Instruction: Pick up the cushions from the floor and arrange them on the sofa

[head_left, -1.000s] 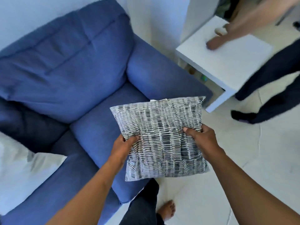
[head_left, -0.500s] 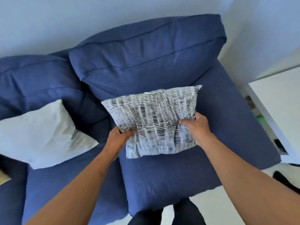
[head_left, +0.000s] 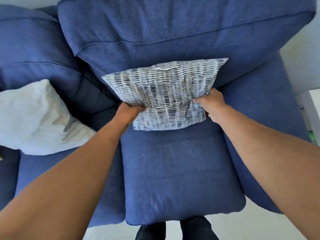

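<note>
A grey-and-white patterned cushion (head_left: pixel 166 94) leans against the back pillow of the blue sofa (head_left: pixel 173 179), its lower edge resting on the right seat. My left hand (head_left: pixel 129 110) grips its lower left side. On the lower right side, my right hand (head_left: pixel 212 103) pinches the fabric. A plain white cushion (head_left: pixel 34 118) lies on the left seat, against the other back pillow.
The sofa's right armrest (head_left: pixel 263 118) runs beside my right arm. A white wall and a strip of pale floor (head_left: pixel 259 227) show at the right and bottom. My dark-trousered legs (head_left: pixel 173 230) stand at the seat's front edge.
I have carried the patterned cushion from over the floor onto the right seat and pushed it back against the back pillow. The white side table has left the view.
</note>
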Available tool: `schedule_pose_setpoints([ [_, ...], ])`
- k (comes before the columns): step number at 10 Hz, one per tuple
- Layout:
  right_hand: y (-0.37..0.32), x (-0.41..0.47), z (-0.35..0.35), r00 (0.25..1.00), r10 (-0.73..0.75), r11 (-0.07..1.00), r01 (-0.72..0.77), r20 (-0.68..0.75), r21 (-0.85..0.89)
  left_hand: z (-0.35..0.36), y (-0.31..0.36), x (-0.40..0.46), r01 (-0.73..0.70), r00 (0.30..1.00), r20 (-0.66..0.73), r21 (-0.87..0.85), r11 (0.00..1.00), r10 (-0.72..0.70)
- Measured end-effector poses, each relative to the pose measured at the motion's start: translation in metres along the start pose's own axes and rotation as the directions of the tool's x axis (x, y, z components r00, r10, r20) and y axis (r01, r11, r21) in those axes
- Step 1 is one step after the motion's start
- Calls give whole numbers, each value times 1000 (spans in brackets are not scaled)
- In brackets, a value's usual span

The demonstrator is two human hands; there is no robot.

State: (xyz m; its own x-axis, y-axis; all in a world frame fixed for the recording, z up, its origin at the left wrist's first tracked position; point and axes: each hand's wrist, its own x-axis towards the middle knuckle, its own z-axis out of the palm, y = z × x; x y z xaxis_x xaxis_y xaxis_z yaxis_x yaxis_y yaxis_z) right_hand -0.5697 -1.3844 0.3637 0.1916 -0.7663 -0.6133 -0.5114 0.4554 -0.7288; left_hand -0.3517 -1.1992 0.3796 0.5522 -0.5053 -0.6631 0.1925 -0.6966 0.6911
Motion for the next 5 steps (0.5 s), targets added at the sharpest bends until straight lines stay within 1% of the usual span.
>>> schedule_pose_setpoints([
  [1,-3,15,5,999,32,999,-32,-2,-27,-2,-1,18,23,995,-91,-59,998,-28],
  [2,-5,15,5,999,-20,998,17,-46,-64,-5,1,19,-32,992,-128,-64,997,23],
  [3,-5,10,4,1000,-14,991,15,14,-135,-2,2,8,-52,988,-148,-43,998,46],
  [4,-11,-7,-7,998,-69,978,67,-3,-199,0,0,-13,-37,981,-190,0,999,37],
  [5,-4,-21,-15,987,-160,943,144,-32,-299,4,-9,-26,-69,976,-201,52,996,78],
])
